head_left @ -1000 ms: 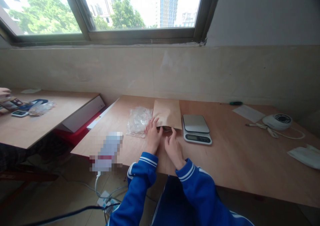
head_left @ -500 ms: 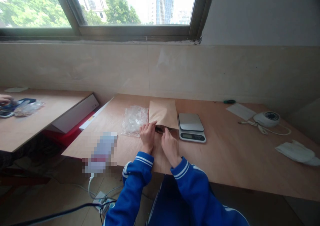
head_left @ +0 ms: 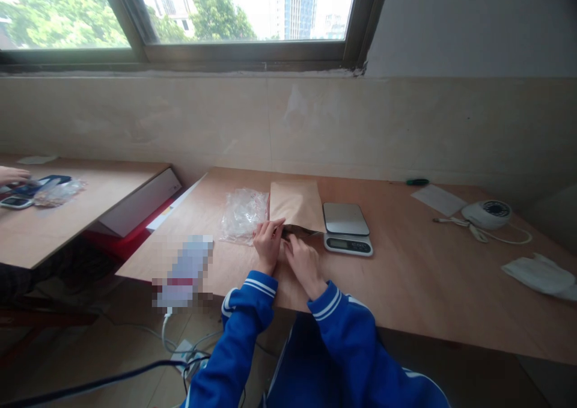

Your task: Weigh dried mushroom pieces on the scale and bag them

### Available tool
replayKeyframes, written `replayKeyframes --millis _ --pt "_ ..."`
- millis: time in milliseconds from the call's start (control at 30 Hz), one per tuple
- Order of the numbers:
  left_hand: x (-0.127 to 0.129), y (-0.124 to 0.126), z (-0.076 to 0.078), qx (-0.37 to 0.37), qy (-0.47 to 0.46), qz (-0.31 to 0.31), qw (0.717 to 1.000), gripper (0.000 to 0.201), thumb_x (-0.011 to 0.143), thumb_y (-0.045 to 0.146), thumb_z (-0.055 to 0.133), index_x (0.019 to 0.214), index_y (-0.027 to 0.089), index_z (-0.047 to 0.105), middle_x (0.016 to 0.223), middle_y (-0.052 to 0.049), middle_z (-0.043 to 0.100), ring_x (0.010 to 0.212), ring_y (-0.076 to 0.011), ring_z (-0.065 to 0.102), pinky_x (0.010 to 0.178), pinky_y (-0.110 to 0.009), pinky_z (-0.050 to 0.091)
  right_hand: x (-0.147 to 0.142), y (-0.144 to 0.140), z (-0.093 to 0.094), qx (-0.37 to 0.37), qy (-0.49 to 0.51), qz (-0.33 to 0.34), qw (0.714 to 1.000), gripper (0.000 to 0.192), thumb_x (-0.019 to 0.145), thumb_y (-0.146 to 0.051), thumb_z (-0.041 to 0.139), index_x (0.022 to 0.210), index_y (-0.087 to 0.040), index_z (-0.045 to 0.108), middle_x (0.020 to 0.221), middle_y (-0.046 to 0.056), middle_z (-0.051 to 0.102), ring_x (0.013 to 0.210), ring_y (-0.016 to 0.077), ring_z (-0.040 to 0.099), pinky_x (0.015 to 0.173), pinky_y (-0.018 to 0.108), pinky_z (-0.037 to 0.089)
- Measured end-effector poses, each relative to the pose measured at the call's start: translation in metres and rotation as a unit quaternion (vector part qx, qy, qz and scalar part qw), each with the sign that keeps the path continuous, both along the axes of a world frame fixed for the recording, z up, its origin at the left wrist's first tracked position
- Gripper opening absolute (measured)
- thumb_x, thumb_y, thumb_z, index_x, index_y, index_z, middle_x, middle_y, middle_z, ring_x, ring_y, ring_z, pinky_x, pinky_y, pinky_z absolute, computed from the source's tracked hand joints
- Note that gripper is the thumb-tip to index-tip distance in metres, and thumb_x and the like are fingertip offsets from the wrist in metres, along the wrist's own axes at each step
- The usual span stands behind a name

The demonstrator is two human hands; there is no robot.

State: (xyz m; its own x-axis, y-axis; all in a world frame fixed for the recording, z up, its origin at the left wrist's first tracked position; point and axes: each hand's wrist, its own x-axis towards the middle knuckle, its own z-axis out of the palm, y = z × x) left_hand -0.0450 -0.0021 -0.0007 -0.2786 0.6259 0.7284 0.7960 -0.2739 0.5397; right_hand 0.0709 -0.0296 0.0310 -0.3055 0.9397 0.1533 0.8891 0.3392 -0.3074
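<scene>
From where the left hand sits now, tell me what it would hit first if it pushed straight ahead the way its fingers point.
Most likely the brown paper bag: the left hand already has its fingertips at the bag's near edge, pointing away from the person.

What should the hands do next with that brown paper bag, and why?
Probably fold the flap down flat. Both the left hand and the right hand pinch the near, open end of the brown paper bag, which lies on the wooden table beside the kitchen scale.
</scene>
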Motion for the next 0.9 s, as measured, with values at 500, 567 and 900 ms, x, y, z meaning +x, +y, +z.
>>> replayKeyframes --millis 500,567,900 --pt "0.001 0.003 -0.002 -0.01 -0.035 -0.027 0.999 0.019 0.087 0.03 0.052 0.089 0.022 0.069 0.07 -0.001 0.061 0.072 -0.0134 0.056 0.065 -0.025 0.045 0.098 0.008 0.037 0.102 0.175 0.006 0.979 0.031 0.092 -0.037 0.042 0.104 -0.022 0.067 0.085 0.005 0.064 0.072 0.0155 0.06 0.07 0.025 0.046" --pt "0.001 0.003 -0.002 -0.012 -0.031 -0.023 0.999 0.019 0.087 0.03 0.051 0.089 0.022 0.069 0.072 -0.001 0.062 0.074 -0.0138 0.056 0.065 -0.025 0.045 0.121 0.033 0.036 0.142 0.138 -0.069 0.978 0.035 0.092 -0.038 0.041 0.104 -0.019 0.067 0.08 0.006 0.06 0.069 0.0162 0.058 0.065 0.026 0.044" --pt "0.001 0.003 -0.002 0.0 -0.014 -0.027 1.0 0.017 0.087 0.028 0.053 0.089 0.022 0.069 0.073 -0.001 0.063 0.075 -0.014 0.058 0.069 -0.025 0.044 0.113 0.032 0.015 0.132 0.086 -0.062 0.986 0.037 0.093 -0.024 0.034 0.119 -0.015 0.059 0.098 0.012 0.059 0.092 0.022 0.057 0.081 0.033 0.045"
